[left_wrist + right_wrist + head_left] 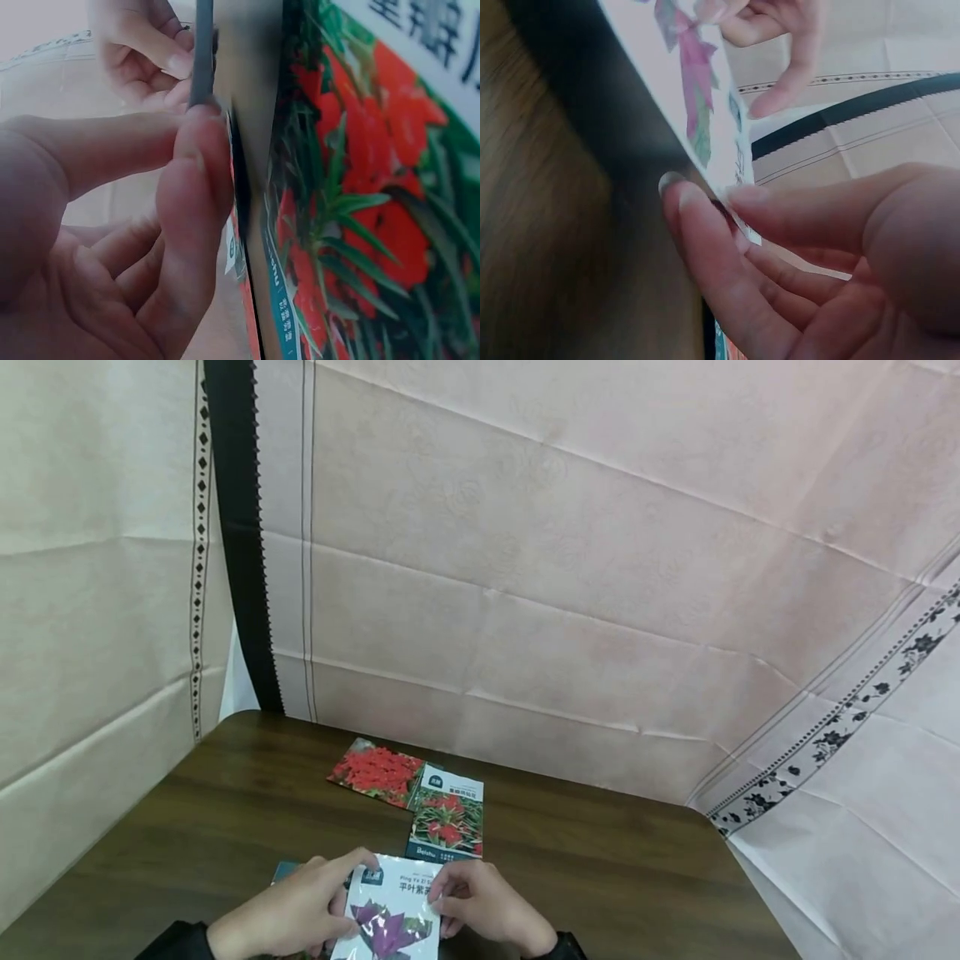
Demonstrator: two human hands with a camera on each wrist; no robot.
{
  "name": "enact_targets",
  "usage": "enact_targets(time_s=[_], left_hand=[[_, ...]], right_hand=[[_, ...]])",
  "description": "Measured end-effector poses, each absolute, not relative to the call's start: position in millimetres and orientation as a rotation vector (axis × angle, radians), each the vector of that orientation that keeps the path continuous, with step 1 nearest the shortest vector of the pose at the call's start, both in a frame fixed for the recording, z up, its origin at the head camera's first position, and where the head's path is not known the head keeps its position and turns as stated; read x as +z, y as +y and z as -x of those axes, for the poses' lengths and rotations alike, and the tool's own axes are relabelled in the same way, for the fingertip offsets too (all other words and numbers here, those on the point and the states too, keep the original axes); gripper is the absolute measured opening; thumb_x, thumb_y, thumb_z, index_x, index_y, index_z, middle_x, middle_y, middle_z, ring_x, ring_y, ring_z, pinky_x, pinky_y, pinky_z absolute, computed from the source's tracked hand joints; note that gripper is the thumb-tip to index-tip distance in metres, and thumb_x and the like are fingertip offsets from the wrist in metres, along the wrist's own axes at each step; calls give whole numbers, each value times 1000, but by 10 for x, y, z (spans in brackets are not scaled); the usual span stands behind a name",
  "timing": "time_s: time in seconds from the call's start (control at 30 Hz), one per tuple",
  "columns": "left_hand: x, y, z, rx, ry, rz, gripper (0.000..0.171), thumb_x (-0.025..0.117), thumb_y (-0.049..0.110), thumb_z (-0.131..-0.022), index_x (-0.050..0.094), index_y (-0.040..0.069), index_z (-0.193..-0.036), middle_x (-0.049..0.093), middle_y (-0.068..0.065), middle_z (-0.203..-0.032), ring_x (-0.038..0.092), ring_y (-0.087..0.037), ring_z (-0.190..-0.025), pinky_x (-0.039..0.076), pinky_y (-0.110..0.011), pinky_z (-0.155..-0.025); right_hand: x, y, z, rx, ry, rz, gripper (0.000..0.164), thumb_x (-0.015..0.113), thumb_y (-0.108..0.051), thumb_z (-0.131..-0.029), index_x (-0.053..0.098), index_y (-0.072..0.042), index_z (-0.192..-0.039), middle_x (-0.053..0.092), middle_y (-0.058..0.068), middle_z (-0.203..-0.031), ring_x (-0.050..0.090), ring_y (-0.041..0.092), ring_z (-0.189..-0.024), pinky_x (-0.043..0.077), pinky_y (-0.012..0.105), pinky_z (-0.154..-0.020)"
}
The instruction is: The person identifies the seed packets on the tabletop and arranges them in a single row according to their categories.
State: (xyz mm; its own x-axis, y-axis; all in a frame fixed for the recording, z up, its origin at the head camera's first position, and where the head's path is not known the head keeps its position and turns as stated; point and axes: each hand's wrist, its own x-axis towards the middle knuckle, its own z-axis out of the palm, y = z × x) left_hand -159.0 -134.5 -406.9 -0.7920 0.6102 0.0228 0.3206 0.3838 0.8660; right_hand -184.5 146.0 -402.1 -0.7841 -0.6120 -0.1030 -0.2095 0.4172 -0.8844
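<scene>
1. White front, purple plant: we see this packet (397, 902) at the bottom centre of the head view, the left hand (300, 897) pinching its left side and the right hand (487, 897) pinching its right edge.
2. Above it, in that same view, two red-flowered packets (448, 814) overlap on the brown counter (600, 877); a teal corner (284, 870) shows behind the left hand.
3. In the left wrist view, we find the packet edge-on at top centre, between left thumb and finger; the right hand is upper left, and a leafy red print (375, 180) fills the right.
4. In the right wrist view, the packet slants from top centre into the right hand's pinch; the left hand is at the top.
</scene>
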Motion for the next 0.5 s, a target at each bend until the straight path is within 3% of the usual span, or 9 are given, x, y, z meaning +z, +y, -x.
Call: enact_targets(time_s=[0.13, 0.3, 0.5], left_hand=[[-4085, -1345, 1596, 1360, 2353, -807, 53, 73, 17, -85, 48, 10, -130, 57, 4, -57, 56, -10, -45, 45, -21, -45], [-4129, -1339, 1600, 1330, 2386, -781, 48, 75, 19, -83, 55, 8, -126, 55, 5, -56, 52, -8, -44, 38, -20, -42], [-4217, -1334, 1596, 1270, 2389, -787, 27, 72, 12, -84, 67, 11, -110, 54, 7, -53, 46, -5, -44, 41, -20, -55]], right_hand=[[-4053, 1427, 1857, -1286, 2293, 691, 6, 60, -5, -93, 64, 0, -94, 66, 12, -76, 61, 7, -56, 56, 25, -56], [-4116, 1406, 1878, -1256, 2318, 692, 5, 61, -5, -93, 64, -1, -93, 64, 4, -71, 59, 5, -55, 54, 22, -53], [-4133, 1401, 1882, -1150, 2360, 711, 7, 62, -5, -92, 65, -5, -99, 62, 1, -68, 55, 4, -52, 51, 21, -50]])
